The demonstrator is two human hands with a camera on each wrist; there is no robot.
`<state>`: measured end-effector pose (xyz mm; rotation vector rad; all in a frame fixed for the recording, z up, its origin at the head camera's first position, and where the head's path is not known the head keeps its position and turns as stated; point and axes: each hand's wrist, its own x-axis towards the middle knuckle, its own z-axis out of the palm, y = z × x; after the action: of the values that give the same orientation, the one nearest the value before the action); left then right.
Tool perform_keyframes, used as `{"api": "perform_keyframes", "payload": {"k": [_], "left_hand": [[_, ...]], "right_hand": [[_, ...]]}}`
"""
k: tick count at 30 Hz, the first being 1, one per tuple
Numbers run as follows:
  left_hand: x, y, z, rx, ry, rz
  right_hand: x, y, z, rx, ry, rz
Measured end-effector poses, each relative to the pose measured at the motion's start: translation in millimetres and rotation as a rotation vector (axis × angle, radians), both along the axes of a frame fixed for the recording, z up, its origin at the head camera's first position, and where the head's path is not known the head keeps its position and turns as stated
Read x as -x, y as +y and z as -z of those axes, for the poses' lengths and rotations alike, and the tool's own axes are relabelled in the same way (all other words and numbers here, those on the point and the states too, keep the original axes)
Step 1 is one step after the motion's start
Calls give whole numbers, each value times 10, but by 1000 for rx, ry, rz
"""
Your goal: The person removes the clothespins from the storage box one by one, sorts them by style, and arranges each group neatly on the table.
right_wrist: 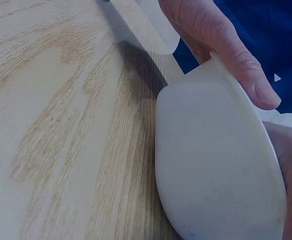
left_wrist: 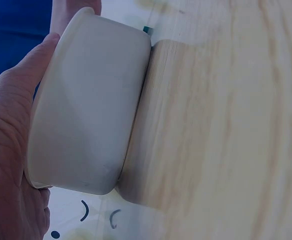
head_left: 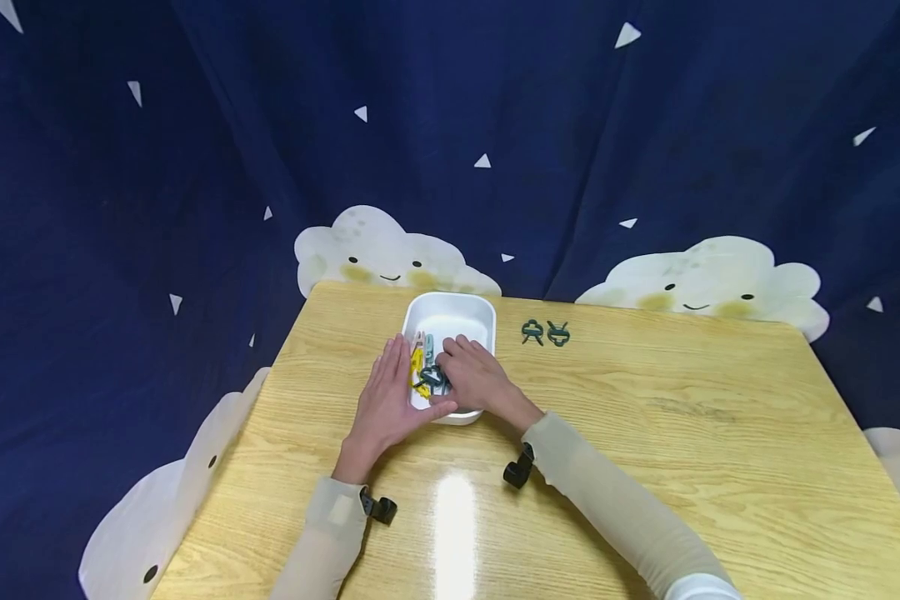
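A white rectangular bin [head_left: 450, 307] on the table holds small plastic clips: yellow ones [head_left: 417, 361], a light blue one [head_left: 429, 348], a pale pink one [head_left: 418, 338] and a dark green one [head_left: 431, 377]. My left hand [head_left: 390, 396] rests along the bin's left rim with straight fingers, its thumb [right_wrist: 246, 72] lying across the near rim. Inside the bin, my right hand [head_left: 476, 375] has bent fingers beside the dark green clip. Its fingertips are hidden, so whether it pinches a clip cannot be seen. Both wrist views mostly show the bin's outer wall [left_wrist: 93, 105].
Two dark green clips [head_left: 532, 332] lie side by side on the wooden table [head_left: 667, 442], right of the bin. A dark blue curtain [head_left: 435, 100] with white triangles and smiling clouds hangs behind the table's back edge.
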<state>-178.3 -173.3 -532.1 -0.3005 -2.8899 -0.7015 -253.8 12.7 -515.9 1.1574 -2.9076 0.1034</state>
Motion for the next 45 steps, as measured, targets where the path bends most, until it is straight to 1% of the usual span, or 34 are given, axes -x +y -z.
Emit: {"api": "perform_keyframes", "payload": {"k": [3, 11, 19, 23, 29, 33, 38, 42, 45], "left_hand": [[3, -1, 2, 1, -2, -1], [2, 3, 3, -7, 1, -2], [-13, 2, 5, 1, -12, -4], [-22, 3, -1, 5, -9, -3], [-21, 10, -4, 8, 13, 1], [-19, 21, -5, 7, 8, 7], [-20, 25, 0, 0, 14, 11], [-16, 16, 7, -1, 19, 7], [-17, 10, 9, 1, 10, 6]], "right_hand": [[10, 2, 6, 23, -6, -4], [24, 19, 27, 67, 13, -3], [-14, 30, 7, 118, -18, 11], [-27, 30, -11, 132, -12, 16], [-27, 37, -13, 147, -7, 22], [-27, 52, -2, 143, -2, 31], [-25, 63, 7, 144, -10, 22], [-20, 66, 8, 156, 2, 8], [-22, 73, 4, 172, 4, 6]]}}
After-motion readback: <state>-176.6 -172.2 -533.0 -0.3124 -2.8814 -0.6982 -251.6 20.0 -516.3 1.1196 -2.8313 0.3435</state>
